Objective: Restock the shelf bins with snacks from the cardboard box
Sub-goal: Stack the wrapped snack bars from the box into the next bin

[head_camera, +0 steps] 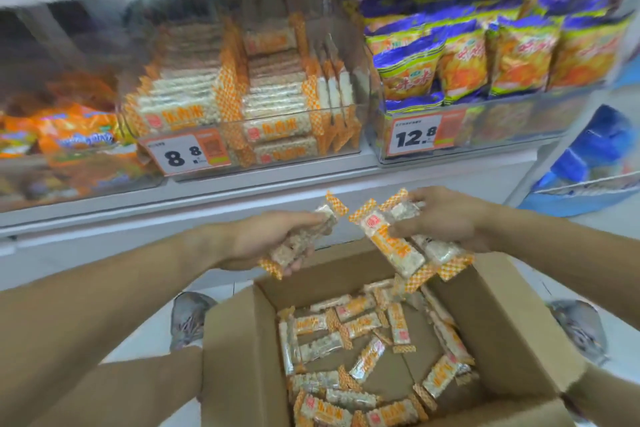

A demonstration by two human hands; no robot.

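With left hand (pixel 273 239) and right hand (pixel 446 218) both curled round snack bars (pixel 391 243), lift level to the centre-frame clear bin (pixel 242 135), stacking flat.

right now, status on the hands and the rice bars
Left hand grips rice bars; right hand grips more. Both above open cardboard box. Matching bin ahead, nothing between.

white shelving (pixel 263 180), pale floor (pixel 145 336)

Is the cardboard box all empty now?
No, the cardboard box has lots of orange-and-white snack bars lying loose on its bottom.
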